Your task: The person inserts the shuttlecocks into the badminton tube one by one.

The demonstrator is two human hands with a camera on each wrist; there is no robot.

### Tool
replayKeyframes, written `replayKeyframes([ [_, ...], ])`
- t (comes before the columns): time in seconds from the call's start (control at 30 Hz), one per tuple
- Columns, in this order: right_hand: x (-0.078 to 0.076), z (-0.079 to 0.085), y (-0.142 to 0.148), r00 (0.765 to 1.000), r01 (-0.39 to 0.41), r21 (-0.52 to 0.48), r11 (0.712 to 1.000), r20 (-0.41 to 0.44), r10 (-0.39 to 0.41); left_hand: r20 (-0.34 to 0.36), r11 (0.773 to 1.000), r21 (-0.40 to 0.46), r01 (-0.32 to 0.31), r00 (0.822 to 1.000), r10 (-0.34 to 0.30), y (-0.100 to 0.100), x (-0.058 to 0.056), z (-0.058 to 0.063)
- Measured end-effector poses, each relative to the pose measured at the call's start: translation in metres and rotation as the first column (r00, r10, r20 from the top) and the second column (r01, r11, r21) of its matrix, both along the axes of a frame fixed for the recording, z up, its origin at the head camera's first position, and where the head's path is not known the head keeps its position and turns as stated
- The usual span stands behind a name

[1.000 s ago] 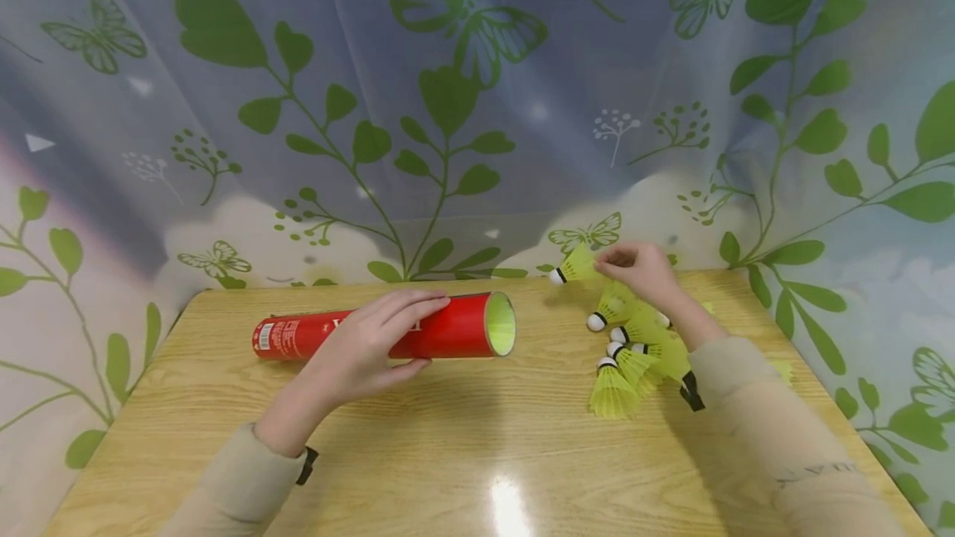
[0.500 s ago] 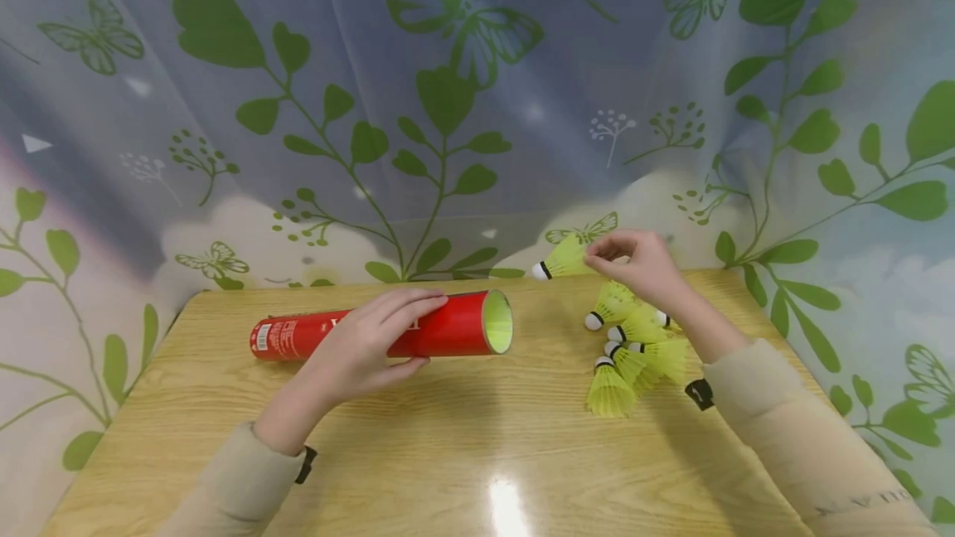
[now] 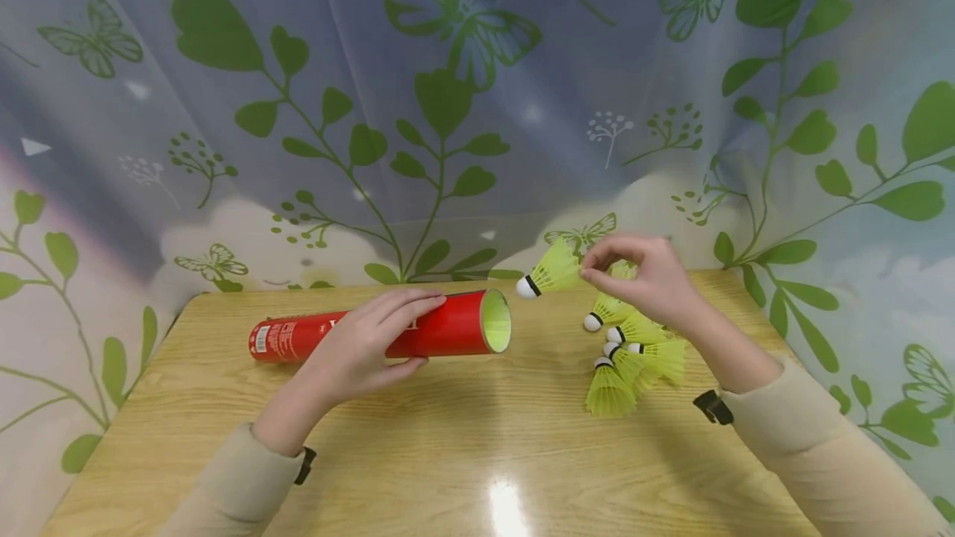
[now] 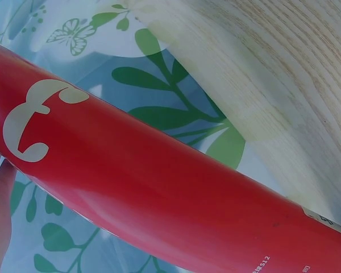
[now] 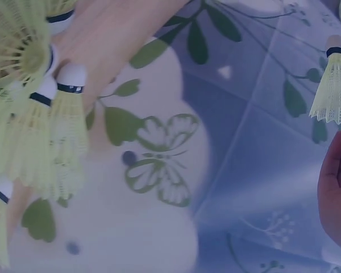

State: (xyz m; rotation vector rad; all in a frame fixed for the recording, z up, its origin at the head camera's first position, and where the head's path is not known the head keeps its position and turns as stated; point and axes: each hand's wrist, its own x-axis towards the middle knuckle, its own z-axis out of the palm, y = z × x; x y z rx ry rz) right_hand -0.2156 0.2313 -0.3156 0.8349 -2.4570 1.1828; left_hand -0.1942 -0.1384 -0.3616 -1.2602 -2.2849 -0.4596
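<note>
A red shuttlecock tube (image 3: 455,326) lies on its side, its mouth facing right and showing a yellow-green inside. My left hand (image 3: 373,342) grips it around the middle, fingers over the top and thumb along the near side. In the left wrist view the red tube (image 4: 159,176) fills much of the picture. Between thumb and fingertips my right hand (image 3: 642,276) pinches a yellow shuttlecock (image 3: 552,270) by its skirt edge. Its white cork points left and down, a little to the right of and above the tube's mouth. The right wrist view shows this shuttlecock (image 5: 332,85) beyond the fingers.
Several yellow shuttlecocks (image 3: 612,392) lie in a loose pile on the wooden table (image 3: 418,454), below my right hand. A patterned curtain (image 3: 336,147) with leaves and butterflies hangs right behind the table's far edge and along both sides.
My right hand has carried the shuttlecock left from above the pile toward the tube's mouth, its cork now tipped further down. The left hand and tube have stayed nearly still.
</note>
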Motion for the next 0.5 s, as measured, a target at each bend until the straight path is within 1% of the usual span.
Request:
replayKeyframes([
  [0.2,0.014,0.008,-0.005,0.992,-0.079,-0.014,0.997,-0.098,0.078,0.001,1.0,0.002,0.003,1.0,-0.003,0.0,0.0,0.0],
  [0.37,0.023,0.013,-0.011,0.983,-0.113,-0.011,0.994,-0.145,0.11,-0.003,1.0,0.005,0.002,1.0,-0.002,0.0,-0.001,-0.001],
  [0.5,0.027,0.012,-0.017,0.977,-0.141,-0.007,0.99,-0.165,0.138,-0.002,1.0,0.007,0.003,1.0,-0.003,0.0,-0.001,-0.001],
])
